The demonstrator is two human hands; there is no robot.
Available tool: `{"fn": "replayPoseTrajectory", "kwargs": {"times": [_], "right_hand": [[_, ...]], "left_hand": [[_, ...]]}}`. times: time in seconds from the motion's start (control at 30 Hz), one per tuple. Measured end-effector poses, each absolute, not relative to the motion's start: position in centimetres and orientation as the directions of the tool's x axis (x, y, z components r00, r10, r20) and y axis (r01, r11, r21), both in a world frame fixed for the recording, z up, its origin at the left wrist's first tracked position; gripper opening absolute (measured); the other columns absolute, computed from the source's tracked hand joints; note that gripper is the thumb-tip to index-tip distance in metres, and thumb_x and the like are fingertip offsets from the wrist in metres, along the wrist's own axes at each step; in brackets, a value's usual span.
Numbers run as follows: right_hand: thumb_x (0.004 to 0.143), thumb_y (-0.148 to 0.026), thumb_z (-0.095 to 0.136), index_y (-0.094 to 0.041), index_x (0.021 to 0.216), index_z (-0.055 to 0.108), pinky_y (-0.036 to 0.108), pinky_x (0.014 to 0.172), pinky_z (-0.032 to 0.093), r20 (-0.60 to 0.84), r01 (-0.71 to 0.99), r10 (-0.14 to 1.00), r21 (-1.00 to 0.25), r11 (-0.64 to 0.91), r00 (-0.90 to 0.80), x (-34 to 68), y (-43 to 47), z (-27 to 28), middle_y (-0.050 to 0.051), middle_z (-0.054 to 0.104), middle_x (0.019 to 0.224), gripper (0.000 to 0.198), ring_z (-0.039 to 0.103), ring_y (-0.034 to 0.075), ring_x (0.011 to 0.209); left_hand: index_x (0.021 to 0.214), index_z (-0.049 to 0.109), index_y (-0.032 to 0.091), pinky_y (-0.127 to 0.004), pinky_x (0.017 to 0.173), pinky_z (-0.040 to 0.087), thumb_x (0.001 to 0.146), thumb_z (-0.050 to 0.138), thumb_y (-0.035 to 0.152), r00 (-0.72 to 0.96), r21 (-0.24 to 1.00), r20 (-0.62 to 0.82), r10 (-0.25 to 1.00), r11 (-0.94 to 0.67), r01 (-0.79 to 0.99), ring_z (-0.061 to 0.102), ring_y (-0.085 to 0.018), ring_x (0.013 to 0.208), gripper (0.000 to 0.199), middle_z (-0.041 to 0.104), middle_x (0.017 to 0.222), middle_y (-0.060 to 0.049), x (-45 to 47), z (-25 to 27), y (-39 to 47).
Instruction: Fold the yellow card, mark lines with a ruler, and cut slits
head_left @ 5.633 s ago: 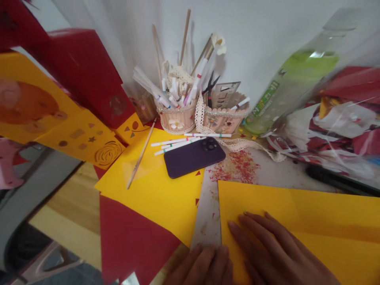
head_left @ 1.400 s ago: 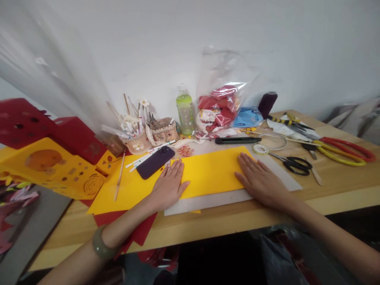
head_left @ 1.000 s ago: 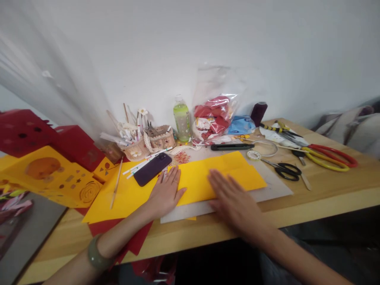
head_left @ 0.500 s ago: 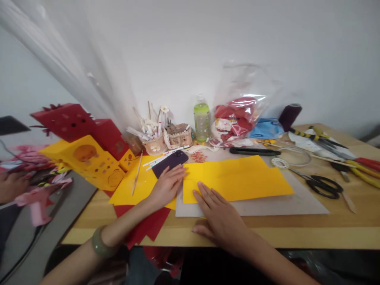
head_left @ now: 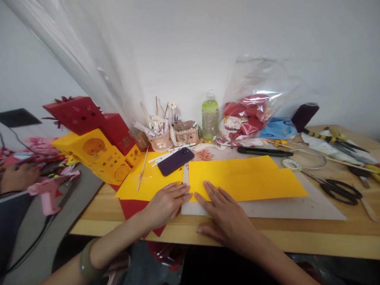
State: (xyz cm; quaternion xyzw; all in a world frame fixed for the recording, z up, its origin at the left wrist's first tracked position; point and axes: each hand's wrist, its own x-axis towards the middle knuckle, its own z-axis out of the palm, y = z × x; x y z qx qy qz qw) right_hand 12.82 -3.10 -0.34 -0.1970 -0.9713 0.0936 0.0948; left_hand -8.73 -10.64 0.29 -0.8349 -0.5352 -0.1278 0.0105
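The flat right hand (head_left: 222, 209) lies on yellow paper (head_left: 246, 180) over grey board (head_left: 297, 211); the half-curled left hand (head_left: 164, 202) meets its edge, grip unclear. A basket (head_left: 160, 142) holds markers (head_left: 162, 126), a bag (head_left: 259, 81) red scraps (head_left: 255, 113); bottle (head_left: 210, 118) lettering illegible.

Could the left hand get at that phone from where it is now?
Probably yes: the phone lies just beyond the left hand, nothing covers it, and only flat yellow paper seems to lie between.

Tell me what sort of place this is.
Likely a paper-craft workspace: yellow paper lies on a grey board, with black-handled scissors to the right and a pink glue gun far left.
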Motion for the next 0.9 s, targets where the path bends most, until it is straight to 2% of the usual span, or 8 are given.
{"fn": "replayPoseTrajectory", "kwargs": {"times": [0.13,0.27,0.47,0.57,0.67,0.77,0.9], "right_hand": [[0.073,-0.049,0.064,-0.017,0.135,0.043,0.049,0.104,0.029,0.135,0.390,0.423,-0.215,0.895,-0.896,12.6,-3.3,0.0,0.022,0.033,0.142,0.073,0.025,0.032,0.132],[0.073,-0.048,0.065,-0.017,0.136,0.042,0.048,0.104,0.029,0.126,0.405,0.434,-0.203,0.892,-0.892,12.7,-3.5,0.2,0.021,0.033,0.142,0.074,0.026,0.031,0.132],[0.075,-0.053,0.060,-0.017,0.138,0.038,0.048,0.104,0.028,0.144,0.395,0.427,-0.205,0.895,-0.893,12.9,-3.5,0.0,0.022,0.030,0.144,0.076,0.024,0.031,0.133],[0.076,-0.053,0.059,-0.018,0.139,0.036,0.049,0.104,0.029,0.161,0.388,0.423,-0.210,0.897,-0.891,13.0,-3.4,-0.2,0.020,0.029,0.145,0.076,0.024,0.031,0.133],[0.076,-0.053,0.058,-0.020,0.139,0.036,0.050,0.104,0.028,0.172,0.371,0.406,-0.204,0.906,-0.897,13.1,-3.4,-0.3,0.013,0.030,0.146,0.074,0.024,0.031,0.134],[0.077,-0.053,0.057,-0.021,0.137,0.038,0.051,0.103,0.030,0.176,0.354,0.387,-0.191,0.915,-0.905,13.0,-3.3,-0.2,0.006,0.036,0.144,0.071,0.027,0.031,0.133],[0.079,-0.060,0.051,-0.018,0.133,0.044,0.051,0.099,0.034,0.202,0.358,0.390,-0.178,0.917,-0.898,12.5,-2.8,0.2,0.007,0.047,0.137,0.069,0.037,0.032,0.126]], "left_hand": [[0.110,0.064,0.017,-0.036,0.098,0.044,0.091,0.035,0.018,0.276,0.188,0.263,0.924,-0.330,0.925,0.058,-0.018,0.110,0.035,0.066,0.112,-0.006,-8.0,0.9,-9.7],[0.124,0.052,0.010,-0.039,0.104,0.037,0.092,0.041,0.033,0.167,0.210,0.235,0.957,-0.218,0.953,0.045,-0.022,0.124,0.041,0.051,0.131,-0.013,-7.0,1.0,-9.0],[0.133,0.040,0.008,-0.047,0.106,0.029,0.086,0.050,0.047,0.064,0.256,0.128,0.990,-0.095,0.962,0.033,-0.027,0.131,0.062,0.038,0.139,-0.017,-7.5,0.3,-8.8],[0.138,0.033,0.009,-0.046,0.107,0.027,0.085,0.051,0.048,0.065,0.302,0.089,0.994,-0.089,0.949,0.027,-0.025,0.134,0.068,0.032,0.143,-0.015,-8.1,0.2,-8.5],[0.139,0.030,0.013,-0.044,0.109,0.023,0.084,0.053,0.048,0.095,0.349,0.063,0.994,-0.111,0.930,0.023,-0.022,0.136,0.069,0.032,0.144,-0.012,-8.5,0.4,-8.2],[0.140,0.027,0.013,-0.042,0.110,0.022,0.082,0.056,0.046,0.088,0.386,0.060,0.994,-0.104,0.917,0.026,-0.022,0.135,0.073,0.032,0.144,-0.013,-8.4,0.7,-8.0],[0.140,0.028,0.015,-0.043,0.109,0.024,0.080,0.060,0.043,0.058,0.417,0.063,0.996,-0.079,0.906,0.031,-0.024,0.132,0.073,0.034,0.144,-0.013,-8.1,1.1,-8.1]]}}
